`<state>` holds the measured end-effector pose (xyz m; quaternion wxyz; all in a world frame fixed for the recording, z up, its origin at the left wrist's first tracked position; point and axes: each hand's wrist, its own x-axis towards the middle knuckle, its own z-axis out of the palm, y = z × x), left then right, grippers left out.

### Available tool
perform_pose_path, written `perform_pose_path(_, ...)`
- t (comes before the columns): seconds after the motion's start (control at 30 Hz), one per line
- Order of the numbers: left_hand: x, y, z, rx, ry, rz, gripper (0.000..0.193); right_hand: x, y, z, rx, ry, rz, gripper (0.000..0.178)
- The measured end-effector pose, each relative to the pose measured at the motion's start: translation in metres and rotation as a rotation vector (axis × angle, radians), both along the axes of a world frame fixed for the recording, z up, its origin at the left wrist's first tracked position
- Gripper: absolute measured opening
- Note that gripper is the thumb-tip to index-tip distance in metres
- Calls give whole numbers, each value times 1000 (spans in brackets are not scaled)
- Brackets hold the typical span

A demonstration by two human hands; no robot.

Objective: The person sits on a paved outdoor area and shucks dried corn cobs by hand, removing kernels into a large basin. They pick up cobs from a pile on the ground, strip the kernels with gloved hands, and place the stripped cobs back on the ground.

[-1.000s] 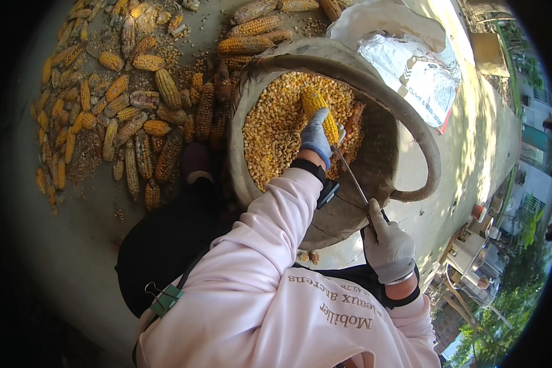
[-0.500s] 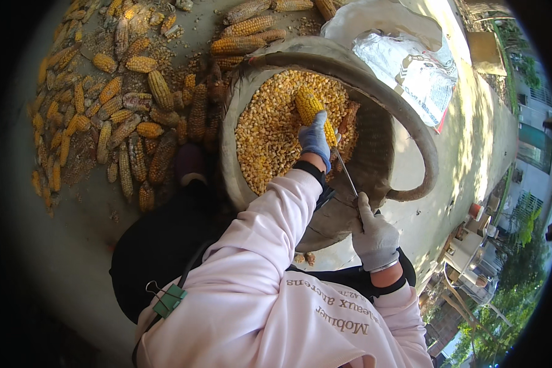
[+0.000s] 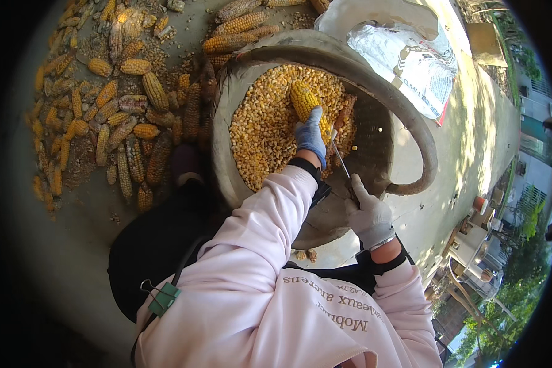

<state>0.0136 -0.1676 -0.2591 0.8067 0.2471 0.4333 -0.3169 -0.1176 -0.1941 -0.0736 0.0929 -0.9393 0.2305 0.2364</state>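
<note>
My left hand point(image 3: 311, 136), in a blue-grey glove, is closed around a yellow corn cob point(image 3: 302, 100) held over the basket point(image 3: 222, 132). My right hand point(image 3: 371, 219), in a pale glove, grips a thin tool with a long metal shaft point(image 3: 340, 157); fingers hide most of its handle, so its exact kind is unclear. The shaft's tip is at the cob's lower end, close to my left hand. Loose corn kernels point(image 3: 257, 122) fill much of the basket beneath, and a reddish-brown stripped cob point(image 3: 346, 111) lies on them. A few kernels show against the basket's inner right wall.
Many corn cobs point(image 3: 155, 92) and scattered kernels cover the ground at the left. Several more cobs point(image 3: 239, 23) lie beyond the basket. The basket's thick arched handle point(image 3: 424, 135) rises on the right. Behind it a white sack point(image 3: 405, 64) rests on the concrete.
The tool's tip has shifted slightly at the cob's lower end, and my right hand has moved slightly up and left. Loose kernels now appear near the basket's right wall. Both grips persist.
</note>
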Motion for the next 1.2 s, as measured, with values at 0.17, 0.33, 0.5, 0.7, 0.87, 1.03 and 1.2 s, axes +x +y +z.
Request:
perform_pose_path(0.17, 7, 22, -6, -221, 48, -128, 51, 6, -2, 10, 312, -52, -246, 53)
perform_pose_path(0.33, 17, 39, -6, -311, 30, -197, 68, 11, -10, 28, 290, 51, -107, 54)
perform_pose_path(0.5, 26, 42, -4, -406, 145, -201, 68, 30, -12, 31, 138, -24, 163, 50)
perform_pose_path(0.7, 25, 40, -3, -242, 39, -202, 56, 41, -16, 26, -5, -6, 292, 43)
perform_pose_path(0.87, 20, 26, -2, -146, -17, -111, 59, 32, -4, 1, -27, -3, 197, 47)
perform_pose_path(1.03, 20, 21, -7, -61, -15, -129, 62, 31, 7, -33, 131, -126, -15, 48)
perform_pose_path(1.2, 10, 11, -17, 26, 104, -160, 71, 26, 33, -49, 856, -348, -1000, 46)
